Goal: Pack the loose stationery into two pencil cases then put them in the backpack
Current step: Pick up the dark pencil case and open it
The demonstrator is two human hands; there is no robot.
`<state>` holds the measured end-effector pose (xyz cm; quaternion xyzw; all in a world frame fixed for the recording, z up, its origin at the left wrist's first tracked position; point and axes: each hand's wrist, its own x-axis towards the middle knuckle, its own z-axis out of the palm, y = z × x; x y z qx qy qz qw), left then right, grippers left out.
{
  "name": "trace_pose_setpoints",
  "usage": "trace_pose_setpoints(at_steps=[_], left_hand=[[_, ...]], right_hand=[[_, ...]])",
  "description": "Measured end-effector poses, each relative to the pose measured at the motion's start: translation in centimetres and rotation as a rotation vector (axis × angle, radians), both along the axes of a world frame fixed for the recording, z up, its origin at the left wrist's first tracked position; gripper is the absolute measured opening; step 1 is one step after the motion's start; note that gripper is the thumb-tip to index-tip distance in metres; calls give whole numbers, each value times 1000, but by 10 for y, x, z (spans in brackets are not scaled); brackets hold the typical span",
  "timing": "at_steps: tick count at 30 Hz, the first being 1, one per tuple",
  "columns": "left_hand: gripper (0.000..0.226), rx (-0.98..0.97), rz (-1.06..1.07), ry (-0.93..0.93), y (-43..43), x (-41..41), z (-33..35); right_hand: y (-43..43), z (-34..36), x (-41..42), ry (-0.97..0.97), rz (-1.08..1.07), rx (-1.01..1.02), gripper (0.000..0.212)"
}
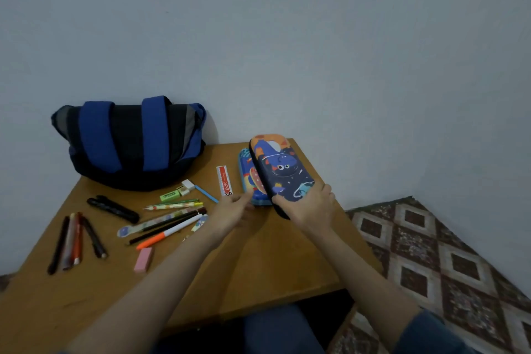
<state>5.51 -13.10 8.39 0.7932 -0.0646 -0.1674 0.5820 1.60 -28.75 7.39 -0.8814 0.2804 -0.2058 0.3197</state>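
The right hand grips the near end of the dark pencil case, fingers curled round its edge, and holds it tilted up on its side near the far right corner of the desk. Under it and just to its left, the blue pencil case lies flat on the desk. The left hand reaches for that case's near end with fingers loosely extended and nothing in them; whether the tips touch it cannot be told. Both cases look like moulded hard shells: probably light, stiff enough to lift by one end without sagging, with a smooth printed skin that could slip, so a hold across the rim beside the zip seems safest. The loose stationery spreads over the left half of the desk, with the ruler just beside the blue case and a pink eraser nearer the front edge. The backpack slumps soft at the far left corner against the wall, apparently closed.
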Motion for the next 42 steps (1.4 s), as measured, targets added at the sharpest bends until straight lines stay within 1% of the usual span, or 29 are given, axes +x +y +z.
trace_pose_setpoints(at_steps=[2,5,8,11,13,15,17,19,22,25,26,28,30,32,34,35,37,39,41,42], left_hand=[[41,-38,2,14,1,-1,2],[30,-166,58,75,11,-4,6],[36,-251,157,102,27,-4,4],[41,-255,189,104,43,-6,-3],[39,-258,193,99,54,-9,-5],[35,-235,174,97,65,-10,-8],[35,-189,115,93,76,-9,-10],[37,-151,15,92,84,-8,-11],[38,-116,-99,104,91,-7,-9],[51,-126,-107,103,94,-6,-8],[53,-131,-103,102,94,-6,-7],[47,-170,-98,98,93,-9,-6],[46,-254,-74,126,90,-14,-6],[51,-352,-22,189,87,-20,-8],[58,-399,44,215,82,-27,-14],[57,-408,65,209,78,-32,-16],[43,-423,101,183,67,-43,-20],[27,-397,189,121,54,-51,-24],[19,-362,325,50,46,-53,-29],[19,-356,373,31,43,-53,-30]], right_hand=[[19,3,-7,-18,42,-34,97],[44,0,-13,-39,112,-87,99],[60,-7,-17,-18,201,-103,101],[67,-17,-18,50,280,-48,99],[68,-22,-17,76,336,97,99],[66,-22,-14,45,364,364,97],[62,-15,-8,45,387,628,78],[57,-5,-3,53,446,844,60],[48,4,2,95,526,1069,41],[39,3,1,161,529,1164,35],[37,2,1,164,523,1181,38],[35,0,1,149,490,1205,45],[34,0,0,100,428,1254,44],[33,3,1,21,363,1342,42],[33,9,3,-57,296,1418,37],[33,11,4,-95,260,1455,36],[35,14,5,-162,195,1513,41],[38,15,6,-205,155,1543,48],[42,15,7,-243,132,1568,51],[44,14,7,-260,124,1583,51]])
